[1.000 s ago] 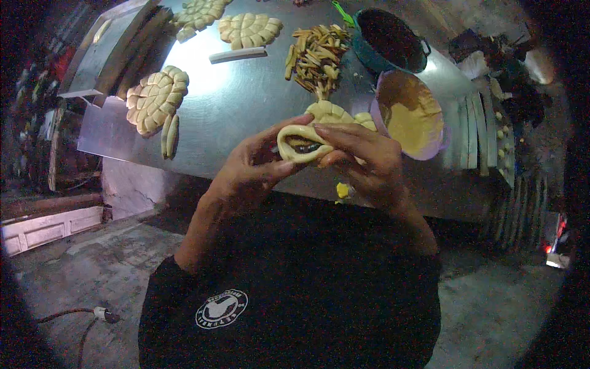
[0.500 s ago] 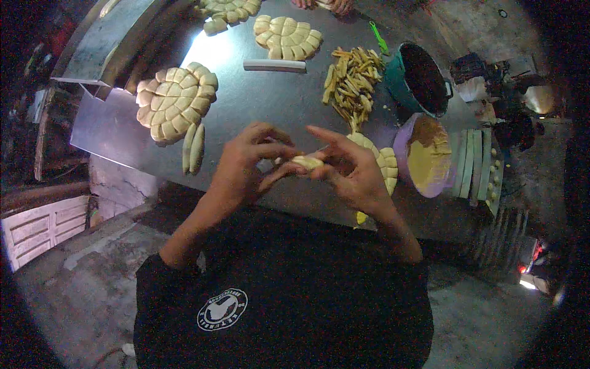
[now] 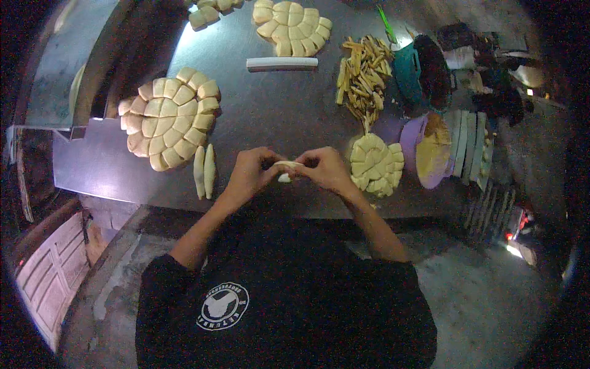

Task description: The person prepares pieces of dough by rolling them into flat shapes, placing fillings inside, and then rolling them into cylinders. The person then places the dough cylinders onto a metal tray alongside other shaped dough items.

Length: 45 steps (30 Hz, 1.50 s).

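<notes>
Just above the table's near edge, my left hand (image 3: 251, 172) and my right hand (image 3: 324, 170) meet at a small pale piece of dough (image 3: 285, 164). Thumbs and fingers of both hands pinch it, one at each end, and they hide part of it. Two slim rolled dough pieces (image 3: 209, 172) lie side by side left of my left hand. Beyond them is a large round of cut dough (image 3: 169, 117). Closest to my right hand sits a smaller round of cut dough (image 3: 376, 165).
A pile of yellow-brown strips (image 3: 364, 74) lies far right, beside a teal pot (image 3: 407, 77) and a purple basin (image 3: 413, 144) with yellow contents. Further off are a white bar (image 3: 281, 64) and another cut dough round (image 3: 294, 27). Trays (image 3: 470, 147) stand at the right edge.
My hands have drawn together and both now pinch the dough; the right fingers were more spread before. The view has shifted, uncovering the right dough round and losing another person's hands at the top.
</notes>
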### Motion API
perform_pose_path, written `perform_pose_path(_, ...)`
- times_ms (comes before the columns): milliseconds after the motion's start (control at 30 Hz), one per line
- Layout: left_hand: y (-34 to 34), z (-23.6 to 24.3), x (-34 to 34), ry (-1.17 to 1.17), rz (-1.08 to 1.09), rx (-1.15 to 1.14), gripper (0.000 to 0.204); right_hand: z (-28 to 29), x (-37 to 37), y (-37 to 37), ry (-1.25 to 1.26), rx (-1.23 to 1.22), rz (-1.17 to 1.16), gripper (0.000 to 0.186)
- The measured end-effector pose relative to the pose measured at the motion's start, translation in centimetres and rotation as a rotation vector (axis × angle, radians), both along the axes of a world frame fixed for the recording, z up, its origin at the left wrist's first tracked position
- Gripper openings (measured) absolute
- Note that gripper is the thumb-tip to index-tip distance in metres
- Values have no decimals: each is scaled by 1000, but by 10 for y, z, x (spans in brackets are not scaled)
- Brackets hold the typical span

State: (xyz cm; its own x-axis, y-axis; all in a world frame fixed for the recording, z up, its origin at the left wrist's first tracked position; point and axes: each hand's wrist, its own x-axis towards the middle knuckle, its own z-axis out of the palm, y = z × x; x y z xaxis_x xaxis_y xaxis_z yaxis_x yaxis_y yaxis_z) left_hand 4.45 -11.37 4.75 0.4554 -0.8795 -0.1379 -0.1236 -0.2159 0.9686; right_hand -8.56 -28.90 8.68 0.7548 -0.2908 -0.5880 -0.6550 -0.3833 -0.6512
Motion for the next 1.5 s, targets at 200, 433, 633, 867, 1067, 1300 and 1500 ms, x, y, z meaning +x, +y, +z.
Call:
perform_pose_path(200, -10, -51, -28, -476, 251, 326, 38, -78, -10, 25, 49, -433, -254, 45)
perform_pose_path(433, -16, -76, -27, -455, 480, 309, 75, -112, -31, 10, -29, -525, -403, 55)
perform_pose_path(633, -27, -67, -27, -507, 424, 440, 81, -91, 0, 12, -59, -622, -323, 61)
perform_pose_path(867, -20, -85, -39, -487, 608, 483, 90, -100, -11, 36, -95, -522, -479, 60)
perform_pose_path(1067, -7, -104, -59, -482, 710, 478, 99, -95, -35, 23, -110, -551, -468, 58)
perform_pose_path(1300, -12, -102, -23, -476, 555, 363, 101, -114, -23, 14, -216, -507, -532, 58)
perform_pose_path(1500, -3, -83, -31, -562, 580, 365, 100, -103, 2, -8, -217, -387, -599, 52)
